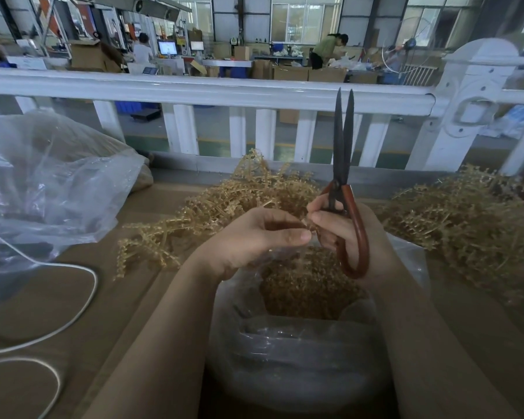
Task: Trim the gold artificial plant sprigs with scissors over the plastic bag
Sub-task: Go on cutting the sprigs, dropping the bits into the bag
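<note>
Gold sprigs [466, 219], bristly and knobbed, heap across the brown surface [58, 297] left and right of a crinkled clear plastic bag [285, 358] holding trimmings. Scissors [344, 164], dark blades nearly closed, point upright; the right hand [342, 234] curls through the reddish loop handle. Left hand [254, 237] fingers pinch a small sprig piece above the bag.

Left grip [254, 237] fingers curled, pinching, right grip [342, 231] fingers curled, clasping

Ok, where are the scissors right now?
Head view, right of centre: the right hand holds the scissors upright, blades pointing up, above the plastic bag.
</note>
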A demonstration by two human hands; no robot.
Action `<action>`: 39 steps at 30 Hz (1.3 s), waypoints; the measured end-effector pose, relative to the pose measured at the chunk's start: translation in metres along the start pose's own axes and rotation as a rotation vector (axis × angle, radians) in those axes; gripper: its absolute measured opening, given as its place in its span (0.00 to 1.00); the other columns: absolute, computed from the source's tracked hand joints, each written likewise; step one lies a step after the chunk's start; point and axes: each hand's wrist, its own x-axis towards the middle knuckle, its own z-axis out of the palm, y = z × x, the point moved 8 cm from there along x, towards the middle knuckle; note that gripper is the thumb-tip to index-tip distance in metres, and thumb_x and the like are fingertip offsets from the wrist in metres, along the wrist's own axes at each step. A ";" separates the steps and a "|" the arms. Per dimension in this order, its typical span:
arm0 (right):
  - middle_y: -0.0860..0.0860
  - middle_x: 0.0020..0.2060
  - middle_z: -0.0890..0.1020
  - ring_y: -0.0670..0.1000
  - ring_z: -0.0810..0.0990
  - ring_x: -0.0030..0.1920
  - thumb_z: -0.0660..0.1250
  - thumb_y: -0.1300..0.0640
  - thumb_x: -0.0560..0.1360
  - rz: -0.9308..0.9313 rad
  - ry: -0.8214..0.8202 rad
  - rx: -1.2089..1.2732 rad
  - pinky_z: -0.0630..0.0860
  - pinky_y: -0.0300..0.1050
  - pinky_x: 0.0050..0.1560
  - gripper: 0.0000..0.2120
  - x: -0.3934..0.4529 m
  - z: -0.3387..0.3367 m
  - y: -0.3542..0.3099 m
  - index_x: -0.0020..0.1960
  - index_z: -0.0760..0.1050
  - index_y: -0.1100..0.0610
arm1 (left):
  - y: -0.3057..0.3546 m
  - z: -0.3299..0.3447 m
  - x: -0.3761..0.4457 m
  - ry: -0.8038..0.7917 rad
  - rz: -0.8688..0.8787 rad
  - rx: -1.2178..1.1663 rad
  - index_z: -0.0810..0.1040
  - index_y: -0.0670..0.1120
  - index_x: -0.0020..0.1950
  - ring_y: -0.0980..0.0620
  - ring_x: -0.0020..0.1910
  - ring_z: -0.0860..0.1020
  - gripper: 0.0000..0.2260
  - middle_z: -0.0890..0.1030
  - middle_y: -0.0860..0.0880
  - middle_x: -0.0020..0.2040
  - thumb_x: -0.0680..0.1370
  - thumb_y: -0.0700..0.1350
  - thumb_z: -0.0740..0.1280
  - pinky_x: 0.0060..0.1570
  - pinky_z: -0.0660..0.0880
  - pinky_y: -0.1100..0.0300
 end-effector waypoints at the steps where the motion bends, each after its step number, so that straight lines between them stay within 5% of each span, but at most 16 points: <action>1: 0.49 0.27 0.72 0.45 0.67 0.24 0.74 0.59 0.73 -0.003 0.018 -0.019 0.67 0.36 0.26 0.04 -0.001 -0.001 -0.001 0.46 0.84 0.52 | 0.001 -0.001 0.000 -0.001 0.017 -0.015 0.81 0.38 0.55 0.46 0.48 0.82 0.17 0.84 0.39 0.49 0.72 0.49 0.73 0.56 0.78 0.49; 8: 0.48 0.29 0.80 0.43 0.67 0.22 0.72 0.55 0.72 0.035 0.166 0.025 0.65 0.35 0.24 0.16 -0.004 -0.008 -0.001 0.56 0.80 0.62 | 0.015 -0.016 -0.001 0.202 0.228 -0.144 0.77 0.38 0.47 0.53 0.38 0.81 0.10 0.82 0.46 0.38 0.73 0.44 0.71 0.41 0.77 0.62; 15: 0.55 0.40 0.86 0.41 0.75 0.26 0.74 0.55 0.72 0.032 0.109 -0.083 0.69 0.33 0.28 0.01 -0.004 -0.001 -0.004 0.41 0.83 0.52 | 0.019 -0.028 -0.004 0.310 0.312 -0.237 0.75 0.38 0.46 0.52 0.32 0.77 0.07 0.80 0.47 0.33 0.74 0.39 0.72 0.38 0.77 0.61; 20: 0.53 0.36 0.85 0.40 0.77 0.27 0.73 0.58 0.74 0.041 0.108 -0.101 0.71 0.29 0.30 0.07 -0.004 0.002 -0.002 0.39 0.84 0.49 | 0.016 -0.023 -0.002 0.260 0.266 -0.229 0.74 0.40 0.50 0.53 0.36 0.80 0.13 0.82 0.50 0.35 0.70 0.40 0.75 0.39 0.77 0.60; 24: 0.48 0.23 0.72 0.48 0.66 0.24 0.74 0.51 0.69 0.075 0.129 -0.055 0.60 0.45 0.28 0.01 -0.005 -0.001 0.003 0.39 0.85 0.48 | 0.007 -0.016 0.001 0.237 0.163 -0.291 0.72 0.43 0.61 0.48 0.46 0.85 0.28 0.85 0.46 0.42 0.64 0.39 0.78 0.41 0.79 0.62; 27: 0.50 0.27 0.78 0.48 0.64 0.24 0.73 0.53 0.72 0.055 0.115 -0.058 0.59 0.46 0.27 0.03 -0.004 0.000 0.003 0.41 0.85 0.47 | 0.001 -0.019 0.002 0.277 0.127 -0.291 0.71 0.40 0.63 0.48 0.46 0.85 0.31 0.86 0.45 0.44 0.64 0.39 0.79 0.40 0.79 0.62; 30: 0.54 0.39 0.85 0.47 0.66 0.25 0.73 0.52 0.72 0.039 0.101 -0.027 0.62 0.42 0.27 0.02 -0.003 0.003 0.001 0.41 0.85 0.47 | -0.006 -0.028 0.002 0.377 0.103 -0.294 0.67 0.44 0.67 0.48 0.53 0.84 0.35 0.84 0.42 0.54 0.65 0.42 0.81 0.45 0.78 0.62; 33: 0.56 0.42 0.86 0.47 0.66 0.26 0.73 0.52 0.72 0.041 0.129 -0.015 0.64 0.42 0.27 0.02 -0.003 -0.001 0.004 0.42 0.84 0.49 | -0.008 -0.038 -0.003 0.469 0.080 -0.246 0.64 0.54 0.70 0.55 0.58 0.80 0.42 0.78 0.50 0.62 0.61 0.51 0.81 0.46 0.78 0.66; 39: 0.52 0.29 0.75 0.49 0.67 0.26 0.75 0.53 0.72 0.045 0.165 0.055 0.65 0.39 0.25 0.10 -0.001 -0.008 0.012 0.47 0.81 0.58 | -0.009 -0.013 0.003 0.248 0.020 -0.140 0.80 0.46 0.57 0.48 0.60 0.81 0.24 0.84 0.46 0.57 0.67 0.57 0.78 0.67 0.73 0.46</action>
